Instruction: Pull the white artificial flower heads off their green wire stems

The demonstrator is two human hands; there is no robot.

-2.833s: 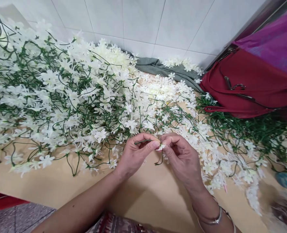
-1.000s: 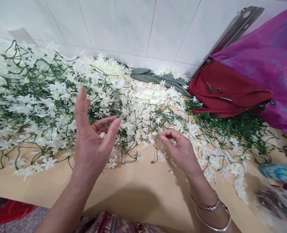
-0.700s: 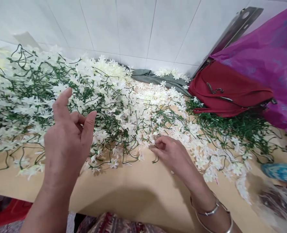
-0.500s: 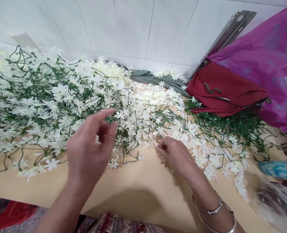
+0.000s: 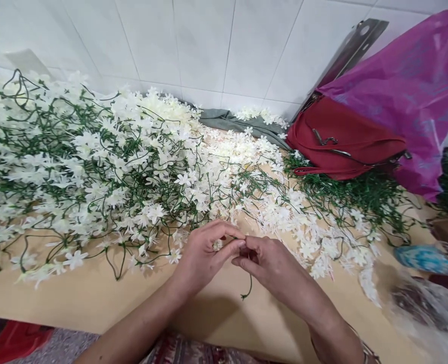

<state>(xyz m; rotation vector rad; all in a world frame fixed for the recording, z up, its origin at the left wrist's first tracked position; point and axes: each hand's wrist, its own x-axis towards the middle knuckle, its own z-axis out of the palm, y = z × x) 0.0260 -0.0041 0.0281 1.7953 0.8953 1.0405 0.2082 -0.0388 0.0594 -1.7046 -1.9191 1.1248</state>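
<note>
My left hand (image 5: 207,253) and my right hand (image 5: 271,258) meet above the front of the table, fingertips touching. A thin green artificial flower stem (image 5: 250,288) hangs curved below my right fingers, which are closed on it. Thumb and forefinger of my left hand pinch at the stem's upper end, where a sliver of green shows; the rest is hidden by the fingers. Behind and left of the hands lies a big heap of white artificial flowers on green stems (image 5: 95,162). Loose white flower pieces (image 5: 307,237) spread beyond my right hand.
A red bag (image 5: 345,136) rests on green stems (image 5: 364,194) at the right, partly under a purple plastic bag (image 5: 409,96). A grey cloth (image 5: 227,121) lies along the tiled wall (image 5: 201,45). Clear plastic wrapping (image 5: 424,313) and a blue-white item (image 5: 424,259) sit at the right edge.
My left hand has moved right and down from over the flower heap, closing its fingers against my right fingertips. The green stem now hangs visibly below my right hand.
</note>
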